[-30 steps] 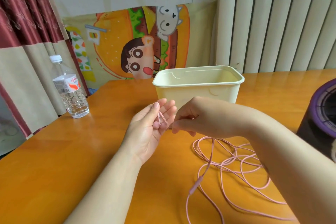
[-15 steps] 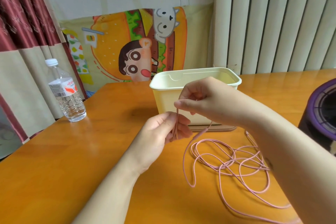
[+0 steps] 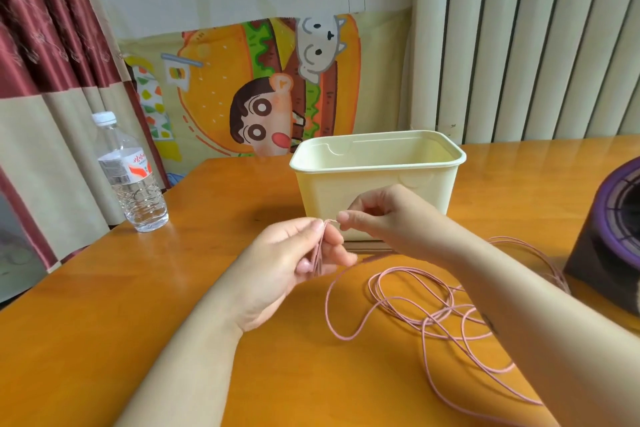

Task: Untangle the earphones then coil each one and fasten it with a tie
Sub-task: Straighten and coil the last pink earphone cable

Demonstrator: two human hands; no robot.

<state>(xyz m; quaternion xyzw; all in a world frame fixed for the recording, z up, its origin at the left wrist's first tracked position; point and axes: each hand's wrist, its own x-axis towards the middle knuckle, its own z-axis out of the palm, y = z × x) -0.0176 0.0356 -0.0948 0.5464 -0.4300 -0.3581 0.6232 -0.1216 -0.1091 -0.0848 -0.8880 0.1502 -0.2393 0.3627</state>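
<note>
A pink earphone cable lies in loose tangled loops on the orange table, to the right of my hands. My left hand pinches a small bundle of folded pink cable between thumb and fingers, held upright. Just to its right, my right hand pinches the strand at the top of that bundle, and its forearm crosses over part of the loops. The earbuds and any tie are not visible.
A pale yellow plastic bin stands right behind my hands. A water bottle is at the table's left edge. A dark purple round object sits at the right edge. Curtains and a cartoon poster are behind.
My right hand rose with the strand above the left hand, then came back down to the top of the bundle. The left hand closed its fingers on the folded cable.
</note>
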